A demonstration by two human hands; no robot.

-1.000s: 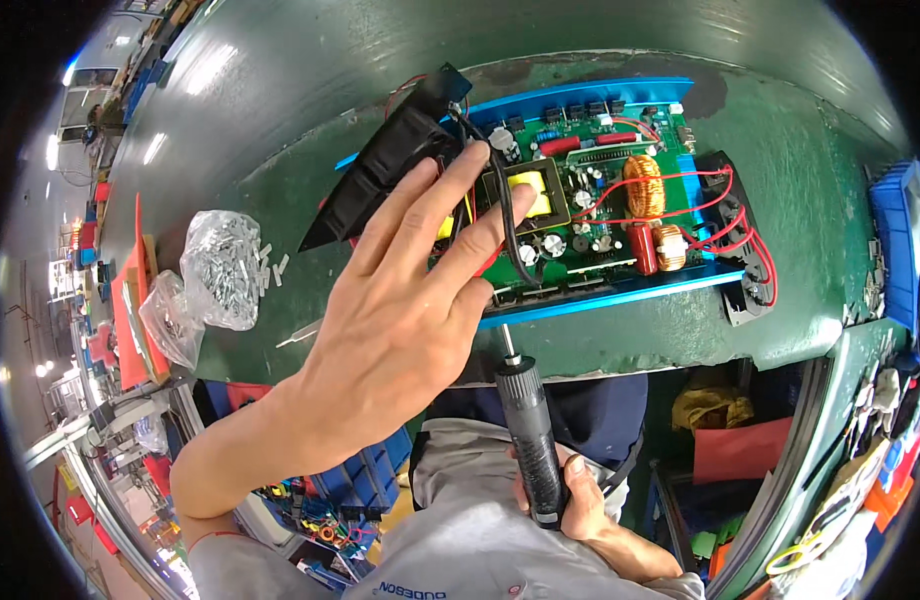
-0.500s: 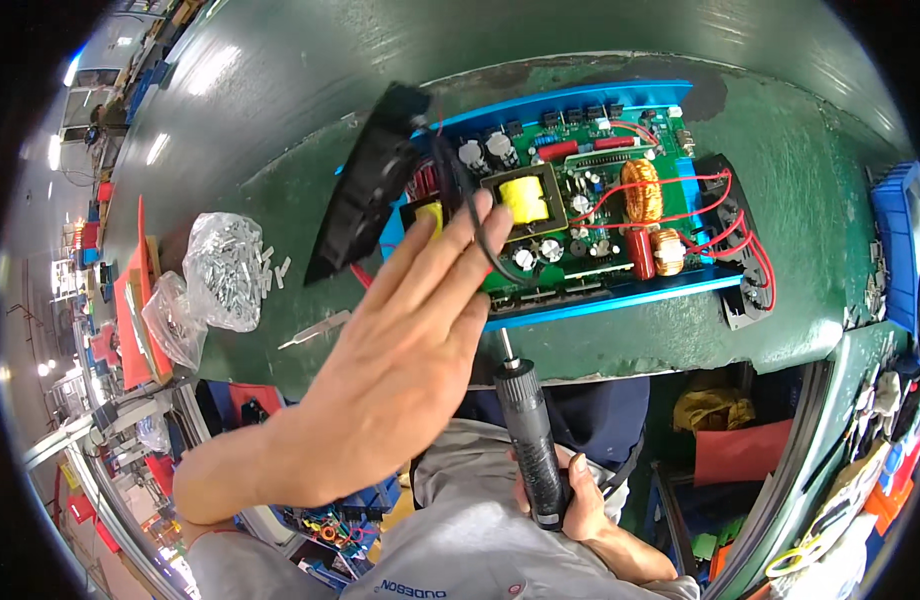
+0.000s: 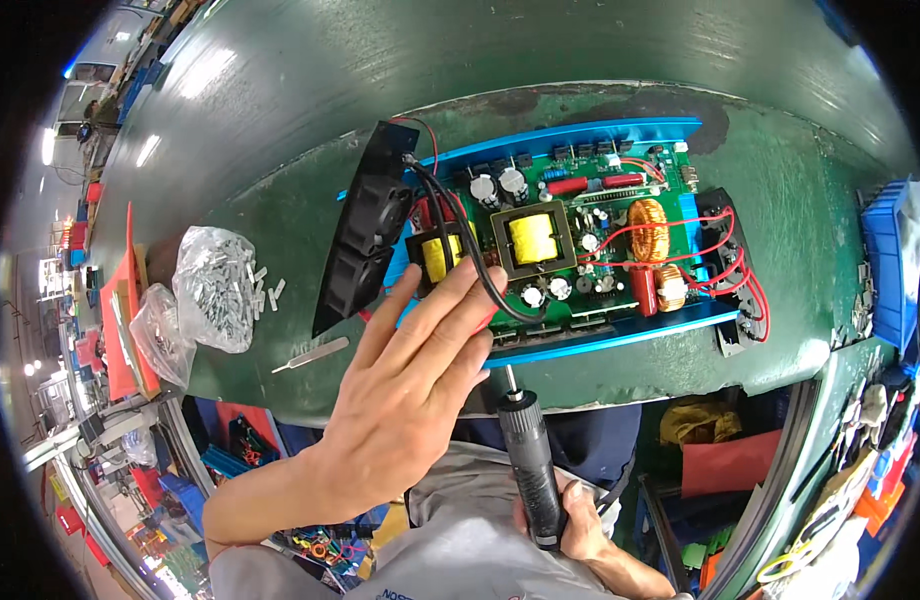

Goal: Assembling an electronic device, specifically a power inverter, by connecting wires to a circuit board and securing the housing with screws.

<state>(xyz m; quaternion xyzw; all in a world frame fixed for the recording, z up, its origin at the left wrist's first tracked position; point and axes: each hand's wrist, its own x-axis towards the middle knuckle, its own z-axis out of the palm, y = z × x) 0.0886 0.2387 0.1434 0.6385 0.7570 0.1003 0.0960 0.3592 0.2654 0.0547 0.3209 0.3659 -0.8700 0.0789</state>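
Note:
A green circuit board [image 3: 580,275] sits in a blue metal housing [image 3: 620,335] on the bench. My left hand [image 3: 405,375] lies with fingers stretched over the housing's near left corner, by a yellow-wound transformer [image 3: 440,257] and black cables [image 3: 485,275]. What its fingertips press on is partly hidden. At the housing's left end stands a black end panel with two fans [image 3: 365,235], joined by wires. My right hand [image 3: 585,525] is wrapped round a black electric screwdriver [image 3: 532,460]. Its bit points up at the housing's near wall; whether it meets a screw I cannot make out.
Plastic bags of small metal parts [image 3: 215,290] lie at the left, some pieces spilled. A tweezers-like metal tool [image 3: 312,354] lies near the front edge. At the right end, a black end panel [image 3: 725,265] hangs on red wires. A blue bin [image 3: 890,265] stands far right.
The whole scene sits lower in the picture. The fan panel has swung so its two fans show more plainly. My left hand stays over the same corner, and the screwdriver stays at the near wall.

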